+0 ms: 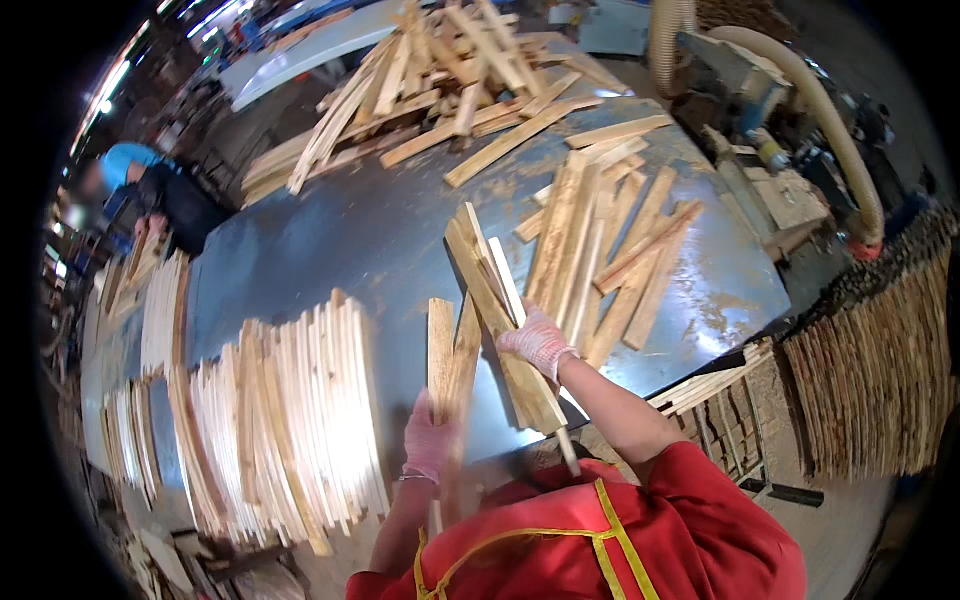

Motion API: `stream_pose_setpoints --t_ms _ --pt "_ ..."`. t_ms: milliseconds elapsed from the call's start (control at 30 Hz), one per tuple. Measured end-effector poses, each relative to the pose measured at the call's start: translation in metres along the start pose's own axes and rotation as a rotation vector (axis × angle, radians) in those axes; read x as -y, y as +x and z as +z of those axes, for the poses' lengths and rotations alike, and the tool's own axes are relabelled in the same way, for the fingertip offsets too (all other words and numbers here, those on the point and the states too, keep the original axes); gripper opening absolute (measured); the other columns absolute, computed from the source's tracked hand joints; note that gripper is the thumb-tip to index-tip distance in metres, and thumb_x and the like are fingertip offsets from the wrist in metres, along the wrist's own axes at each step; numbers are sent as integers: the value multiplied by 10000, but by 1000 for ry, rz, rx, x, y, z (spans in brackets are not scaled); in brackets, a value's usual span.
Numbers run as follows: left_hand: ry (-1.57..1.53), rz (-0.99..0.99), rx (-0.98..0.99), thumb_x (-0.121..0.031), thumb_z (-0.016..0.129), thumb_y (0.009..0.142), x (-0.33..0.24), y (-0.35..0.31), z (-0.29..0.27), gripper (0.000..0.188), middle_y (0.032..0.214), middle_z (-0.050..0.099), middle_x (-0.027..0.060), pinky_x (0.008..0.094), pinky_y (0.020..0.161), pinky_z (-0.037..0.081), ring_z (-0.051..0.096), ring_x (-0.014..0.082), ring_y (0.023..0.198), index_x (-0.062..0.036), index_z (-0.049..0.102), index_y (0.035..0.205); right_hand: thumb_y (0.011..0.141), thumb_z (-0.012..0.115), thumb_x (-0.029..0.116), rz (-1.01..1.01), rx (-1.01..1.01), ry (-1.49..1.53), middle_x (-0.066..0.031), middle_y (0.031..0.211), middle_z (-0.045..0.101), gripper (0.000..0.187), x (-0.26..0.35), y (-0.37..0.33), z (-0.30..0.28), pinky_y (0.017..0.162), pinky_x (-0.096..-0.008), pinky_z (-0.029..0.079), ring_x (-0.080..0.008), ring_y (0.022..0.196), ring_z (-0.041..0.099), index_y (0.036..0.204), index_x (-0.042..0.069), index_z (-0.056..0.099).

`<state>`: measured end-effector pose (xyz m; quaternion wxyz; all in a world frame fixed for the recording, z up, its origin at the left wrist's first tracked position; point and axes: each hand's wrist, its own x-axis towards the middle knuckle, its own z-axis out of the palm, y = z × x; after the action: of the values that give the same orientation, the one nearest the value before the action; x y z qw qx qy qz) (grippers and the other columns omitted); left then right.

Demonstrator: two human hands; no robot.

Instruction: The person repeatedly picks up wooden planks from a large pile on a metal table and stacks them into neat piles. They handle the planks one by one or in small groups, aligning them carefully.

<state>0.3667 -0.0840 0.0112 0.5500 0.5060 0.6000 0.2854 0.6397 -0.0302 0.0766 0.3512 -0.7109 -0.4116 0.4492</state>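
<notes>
My right hand (540, 345), in a pale pinkish work glove, is closed around a small bundle of wooden strips (497, 320). They slant over the near edge of the metal table (310, 240). To its left, my gloved left hand (430, 442) is closed on wooden strips (439, 345), which stand up from the fist and spread apart a little; their lower ends are blurred. A long row of pale strips (318, 410) lies side by side at the left. Right of the bundle is a loose heap of strips (575, 240).
A big jumbled pile of wood (440, 90) covers the table's far end. At the right stand a ribbed hose (845, 130) and a tall stack of strips (870, 360). A co-worker (170, 195) is at the far left, hands on wood.
</notes>
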Motion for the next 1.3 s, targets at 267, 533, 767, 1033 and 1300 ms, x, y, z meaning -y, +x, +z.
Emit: stream_pose_setpoints --t_ms 267,533,767,1033,1300 --pt "499 -19 -360 -252 809 832 52 -19 -16 836 1352 691 206 442 1007 561 688 374 1235 -118 446 1574 767 836 222 2 165 -86 -248 1224 731 881 7 2 26 997 -367 550 -301 1124 716 1529 -47 488" --pt "929 -108 -211 -305 735 895 32 38 20 914 1333 621 218 485 947 585 704 383 1092 -36 265 1631 782 820 46 55 216 569 -105 1066 725 591 -33 47 59 794 -374 578 -218 917 684 1334 -21 620" --pt "849 -228 -251 -292 727 883 24 22 -15 886 1456 596 200 505 1023 560 682 418 1190 -122 307 1645 812 747 20 181 237 435 -147 1112 704 619 -70 41 145 847 -398 555 -267 957 668 1403 -14 563" --pt "756 -50 -315 -459 685 961 43 12 -51 740 1421 618 230 525 998 552 671 440 1184 -89 445 1556 838 809 257 232 391 192 -191 1019 731 491 -72 56 230 838 -415 550 -280 897 685 1182 -79 710" --pt "847 101 -359 -425 704 943 55 -11 -66 689 1465 586 194 534 1072 482 597 406 1295 -72 500 1499 952 695 439 41 274 -299 -274 1200 737 595 -11 40 212 969 -466 554 -411 1107 717 1283 -54 671"
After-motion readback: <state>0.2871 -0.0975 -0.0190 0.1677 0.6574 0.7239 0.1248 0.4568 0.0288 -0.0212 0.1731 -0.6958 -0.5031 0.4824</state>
